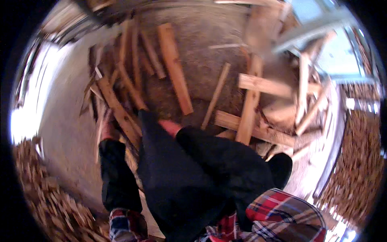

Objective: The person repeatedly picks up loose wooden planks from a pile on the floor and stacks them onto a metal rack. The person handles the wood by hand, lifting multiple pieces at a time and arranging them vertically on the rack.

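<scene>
Left hand (107,126) beside a plank (115,104), right hand (170,127) partly hidden; can't tell either's grip.

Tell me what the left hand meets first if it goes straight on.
Probably the long board, slanting across just ahead of the left hand's fingers; blur leaves depth unclear, and they may already touch it.

Long brown wooden plank (118,110), aslant
</scene>
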